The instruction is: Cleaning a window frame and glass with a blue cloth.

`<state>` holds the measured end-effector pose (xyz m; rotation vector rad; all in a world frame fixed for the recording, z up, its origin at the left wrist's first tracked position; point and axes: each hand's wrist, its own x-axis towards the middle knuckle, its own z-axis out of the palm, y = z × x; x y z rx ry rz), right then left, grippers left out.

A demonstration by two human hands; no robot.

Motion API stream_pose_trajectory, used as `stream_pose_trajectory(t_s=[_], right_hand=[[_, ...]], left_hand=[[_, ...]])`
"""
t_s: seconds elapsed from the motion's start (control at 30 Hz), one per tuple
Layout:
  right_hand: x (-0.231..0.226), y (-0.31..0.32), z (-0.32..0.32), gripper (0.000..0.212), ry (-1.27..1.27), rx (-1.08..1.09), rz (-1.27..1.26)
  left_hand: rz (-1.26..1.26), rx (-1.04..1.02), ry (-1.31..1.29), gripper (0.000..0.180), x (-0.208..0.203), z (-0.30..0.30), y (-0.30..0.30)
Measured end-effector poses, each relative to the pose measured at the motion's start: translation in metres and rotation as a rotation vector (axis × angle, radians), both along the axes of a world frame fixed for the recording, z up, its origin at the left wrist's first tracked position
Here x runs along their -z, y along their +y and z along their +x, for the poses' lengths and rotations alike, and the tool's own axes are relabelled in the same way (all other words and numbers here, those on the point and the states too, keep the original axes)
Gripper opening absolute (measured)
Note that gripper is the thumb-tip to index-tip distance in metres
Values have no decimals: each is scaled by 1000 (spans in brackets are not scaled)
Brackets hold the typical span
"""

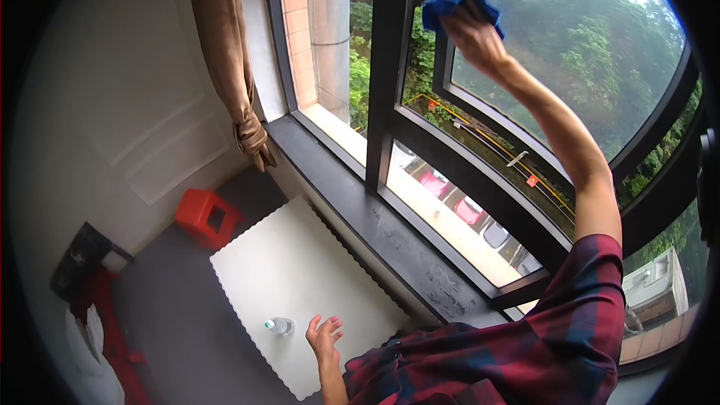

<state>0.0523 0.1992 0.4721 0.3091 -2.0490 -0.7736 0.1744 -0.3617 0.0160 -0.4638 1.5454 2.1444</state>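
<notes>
Red stool (208,217), tied curtain (229,60), bottle (280,325), white mat (300,285)

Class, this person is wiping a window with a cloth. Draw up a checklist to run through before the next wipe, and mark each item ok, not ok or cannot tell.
1. Right hand grips the blue cloth: ok.
2. Cloth pressed against the pane: cannot tell.
3. Left hand free, fingers spread, holding nothing: ok.
4. Bottle lies on the white mat, near the left hand but apart from it: ok.
5. Curtain tied back, off the glass: ok.
6. Footing: cannot tell, feet hidden.
</notes>
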Motion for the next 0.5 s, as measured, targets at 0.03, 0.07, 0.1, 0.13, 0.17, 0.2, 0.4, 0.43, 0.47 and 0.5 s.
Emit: stream_pose_trajectory(t_s=[0.03, 0.07, 0.1, 0.13, 0.17, 0.2, 0.4, 0.43, 0.47, 0.5], right_hand=[[18, -7, 2, 29, -33, -3, 35], [42, -19, 5, 25, -56, -12, 80], [73, -12, 12, 23, -124, 10, 107], [99, 3, 19, 25, -253, 23, -7], [123, 15, 33, 27, -254, 83, 54], [125, 19, 33, 28, -257, 122, 116], [-2, -30, 9, 24, -15, 15, 220], [-32, -36, 9, 24, 26, 6, 192], [-56, -35, 3, 23, 122, 19, 267], [-70, -36, 2, 23, 162, 35, 253]], left_hand=[[-24, 1, -34, 57, 6, 1, -3], [-39, -6, -58, 56, 11, -1, -4], [-35, 6, -56, 56, 15, -3, -4], [-23, 11, -47, 57, 17, -7, -1], [-19, 15, -41, 58, 19, -6, -5], [-16, -4, -39, 58, 21, -5, -8], [-13, -75, -59, 67, 34, 8, -51], [-16, -71, -63, 67, 34, 9, -53], [-36, -80, -47, 64, 34, 8, -55], [-59, -89, -33, 61, 32, 7, -56]])
